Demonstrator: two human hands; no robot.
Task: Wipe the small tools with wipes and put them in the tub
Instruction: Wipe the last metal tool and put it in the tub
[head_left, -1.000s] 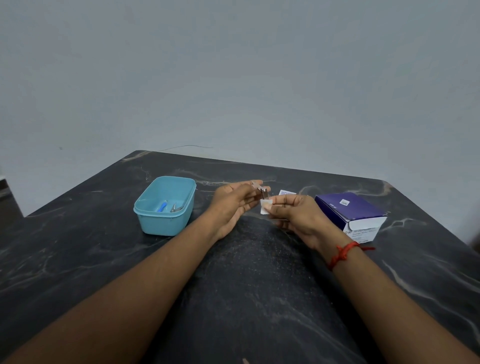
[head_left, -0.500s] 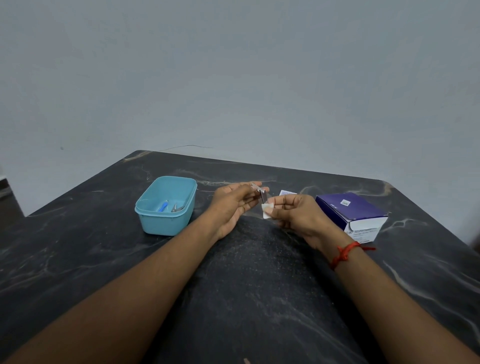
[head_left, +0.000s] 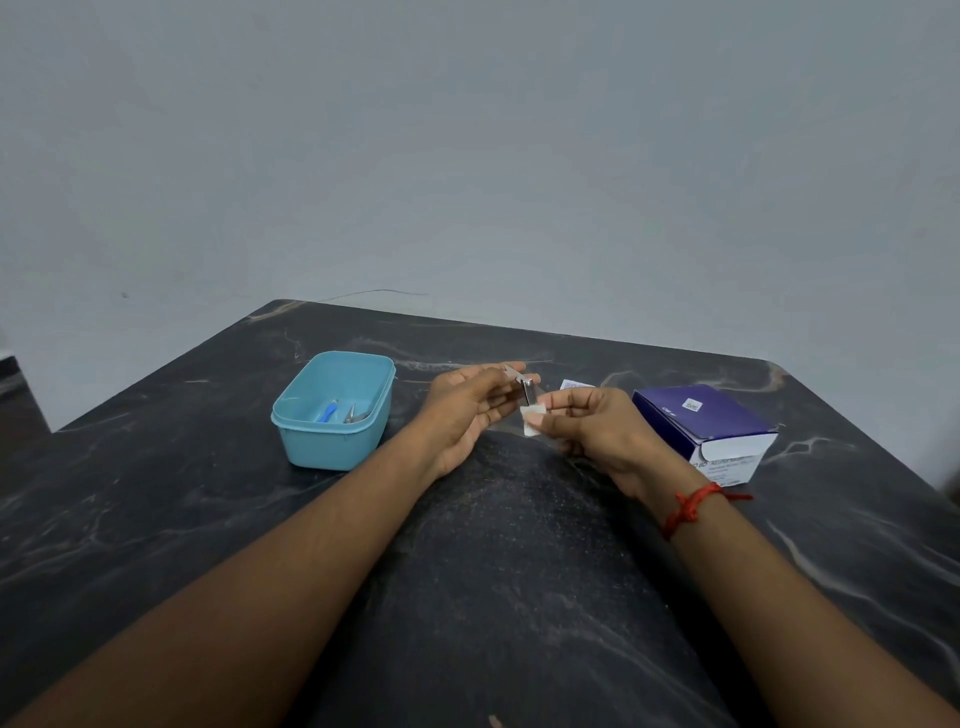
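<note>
Left of the frame's middle, a light blue tub (head_left: 332, 448) is sitting on the dark table (head_left: 519, 571) with its mouth open. That is probably so finished pieces can be dropped straight in. A blue-handled tool (head_left: 327, 413) and a grey metal tool (head_left: 352, 414) are lying on its floor side by side, so part of the job is looking done.

Just right of the tub, at mid-frame, the left hand (head_left: 467, 410) is pinching a small shiny tool (head_left: 524, 387) between thumb and curled fingertips. It is raising the tool off the table with the lower end pointing down toward the wipe, seemingly to leave bare metal free for rubbing. Exactly what kind of tool it is stays too small to tell.

Directly below that end, a folded white wipe (head_left: 532, 418) is touching the tool. The right hand (head_left: 597, 431) is gripping the wipe between thumb and bent fingers and pressing it against the metal. This looks like the wiping step, with the drop into the tub yet to come.

Behind the right hand, a torn packet (head_left: 575, 385) is lying flat on the table. At the right of the frame a purple box (head_left: 701, 421) is resting within easy reach, likely the supply of wipes. A red thread (head_left: 691, 506) is circling the right wrist.
</note>
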